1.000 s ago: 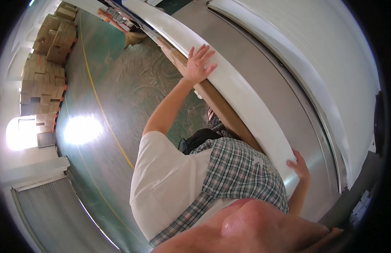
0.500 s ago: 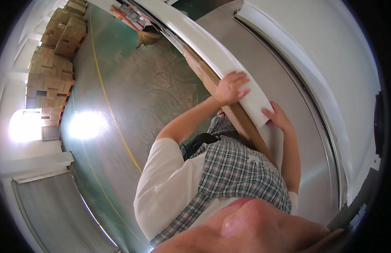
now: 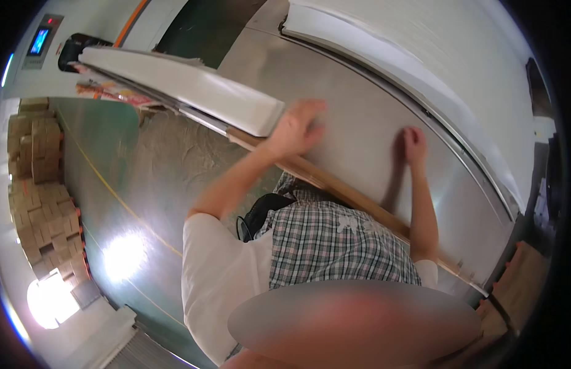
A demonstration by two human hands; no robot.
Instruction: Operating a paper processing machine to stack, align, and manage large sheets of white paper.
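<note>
My left hand (image 3: 296, 130), slightly smeared by motion, is beside the near end of a long white bundle (image 3: 193, 89) with smooth sides. Its fingers look apart and slightly bent, and I cannot tell whether they touch the bundle. Over the grey metal table (image 3: 353, 117), my right hand (image 3: 415, 144) has its fingers curled in, with nothing visible in them. A shadow falls on the metal beside it. The bundle lies lengthwise along the table's front edge, reaching away to the far left.
A brown strip (image 3: 353, 194) edges the table in front of my apron. Behind, a large white sheet-like mass (image 3: 433, 67) rises past a metal rail (image 3: 421, 111). A machine panel with a lit screen (image 3: 39, 42) stands far left. Stacked cartons (image 3: 45, 215) line the floor's left side.
The white bundle has shifted left, away from my right hand, which has come off its end and curled. My left hand has moved left with the bundle. The view has turned.
</note>
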